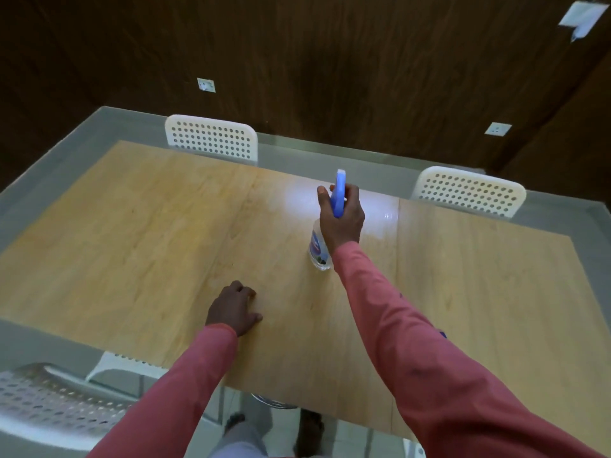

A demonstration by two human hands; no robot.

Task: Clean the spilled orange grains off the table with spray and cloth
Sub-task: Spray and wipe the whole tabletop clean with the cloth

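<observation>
My right hand [342, 219] grips the neck of a clear spray bottle [319, 249] with a blue trigger head, held just above the middle of the light wooden table [148, 233]. My left hand [236, 309] rests on the tabletop nearer to me, its fingers loosely curled and holding nothing. No orange grains show on the wood. No cloth is in view. A small blue thing [443, 333] peeks out from behind my right forearm; what it is I cannot tell.
Two white perforated chairs [211, 138] [469, 191] stand at the table's far side. Another chair [56, 401] is at the near left. A dark wooden wall rises behind. My feet show on the grey floor below the near edge.
</observation>
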